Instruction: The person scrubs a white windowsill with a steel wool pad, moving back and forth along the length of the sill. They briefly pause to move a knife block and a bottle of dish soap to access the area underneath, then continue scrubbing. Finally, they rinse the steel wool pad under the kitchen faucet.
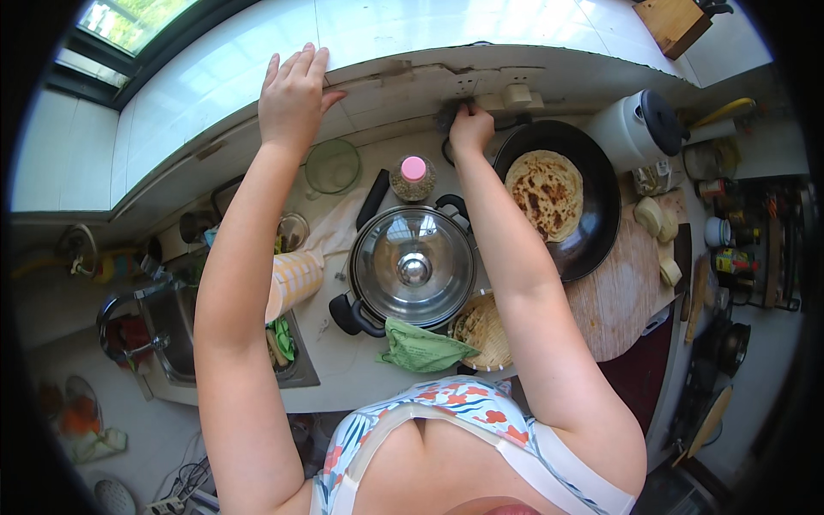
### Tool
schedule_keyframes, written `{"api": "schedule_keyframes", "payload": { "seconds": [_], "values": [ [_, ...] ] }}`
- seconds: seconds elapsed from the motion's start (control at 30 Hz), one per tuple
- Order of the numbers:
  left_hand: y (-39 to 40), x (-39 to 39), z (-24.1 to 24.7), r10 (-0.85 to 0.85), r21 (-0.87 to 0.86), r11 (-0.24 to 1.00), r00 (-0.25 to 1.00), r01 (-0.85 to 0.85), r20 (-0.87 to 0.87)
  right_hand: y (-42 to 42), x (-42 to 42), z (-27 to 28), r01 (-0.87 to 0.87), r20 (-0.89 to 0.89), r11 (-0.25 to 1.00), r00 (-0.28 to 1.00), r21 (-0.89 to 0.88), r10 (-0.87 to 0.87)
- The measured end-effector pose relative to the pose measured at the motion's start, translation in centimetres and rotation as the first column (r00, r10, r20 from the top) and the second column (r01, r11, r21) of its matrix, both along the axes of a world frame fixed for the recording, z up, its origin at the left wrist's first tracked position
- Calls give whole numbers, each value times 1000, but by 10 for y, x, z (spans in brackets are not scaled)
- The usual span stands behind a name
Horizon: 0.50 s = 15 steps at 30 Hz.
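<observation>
My left hand (293, 103) lies flat with spread fingers on the white tiled ledge (360, 38) above the counter, holding nothing. My right hand (472, 129) reaches to the wall below the sockets, its fingers closed around something dark, perhaps a plug or cord; the dark thing is partly hidden and blurred. Just right of that hand sits a black frying pan (595, 193) with a browned flatbread (547, 187) in it. A steel pot with a glass lid (412, 257) stands between my forearms, and behind it a jar with a pink lid (413, 168).
A round wooden board (611, 302) lies under the pan's near side. A white container with a dark lid (634, 132) stands at the right. Near me are a woven basket (492, 331) and a green bag (425, 347); a sink (168, 328) is at the left.
</observation>
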<state>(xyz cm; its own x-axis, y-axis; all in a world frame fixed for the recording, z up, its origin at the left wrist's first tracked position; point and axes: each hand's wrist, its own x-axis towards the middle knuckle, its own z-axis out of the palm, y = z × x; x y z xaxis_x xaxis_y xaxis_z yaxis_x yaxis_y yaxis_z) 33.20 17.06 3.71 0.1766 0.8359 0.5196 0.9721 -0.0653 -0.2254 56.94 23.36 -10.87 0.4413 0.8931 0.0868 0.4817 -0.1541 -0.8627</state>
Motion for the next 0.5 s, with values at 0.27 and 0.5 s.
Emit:
{"api": "schedule_keyframes", "payload": {
  "seconds": [0.27,0.5],
  "values": [
    [0,-2,-2,-30,19,999,1000,30,2,-9,-9,-23,-271,214,957,934,-100,286],
    [-1,-4,-2,-29,24,999,1000,30,-7,-9,-11,-5,-89,87,994,993,67,83]
  ]
}}
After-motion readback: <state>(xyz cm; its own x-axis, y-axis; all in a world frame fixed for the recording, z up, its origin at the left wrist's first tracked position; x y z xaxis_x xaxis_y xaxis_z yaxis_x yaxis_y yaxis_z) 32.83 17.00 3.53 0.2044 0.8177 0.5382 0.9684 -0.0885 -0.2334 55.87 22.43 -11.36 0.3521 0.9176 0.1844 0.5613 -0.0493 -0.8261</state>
